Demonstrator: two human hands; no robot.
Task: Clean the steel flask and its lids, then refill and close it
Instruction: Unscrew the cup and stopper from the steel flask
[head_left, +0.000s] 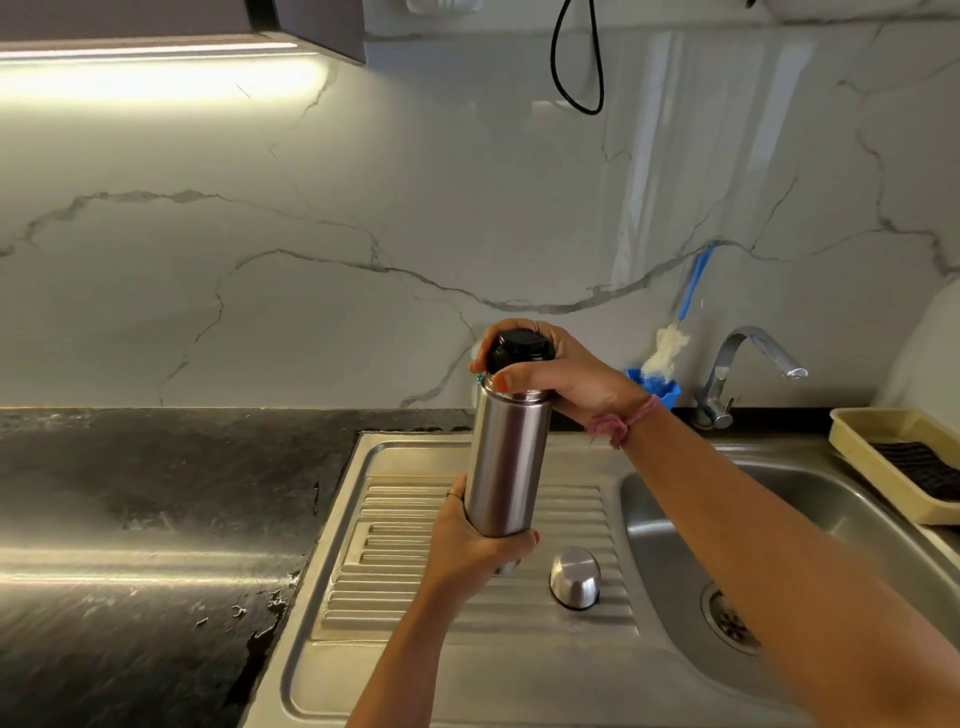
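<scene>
The steel flask (506, 462) is held upright in the air above the ribbed draining board (467, 639) of the sink unit, near the board's rear edge; its base hangs just clear of the ribs, as far as can be judged. The left hand (470, 545) comes up from the near edge, forearm rising steeply; its grip is wrapped round the lower body of the flask, thumb across the front, fingers behind. The right hand (561, 371) reaches in from the right over the basin (779, 519), forearm stretched diagonally, wrist bent down; its grip is curled over the black inner lid (519, 349) seated on the flask's mouth, thumb pressed at the neck. The steel outer cap (575, 577) stands mouth-down on the draining board, just right of the flask's base, near the basin's edge; a pink thread band (621, 421) circles the right wrist. At the rear of the bench, a blue holder (662, 388) carries a bottle brush (670, 348), beside the tap (748, 364); a cream tray (883, 457) sits at the basin's far right corner; dark bench (156, 493) lies left.
</scene>
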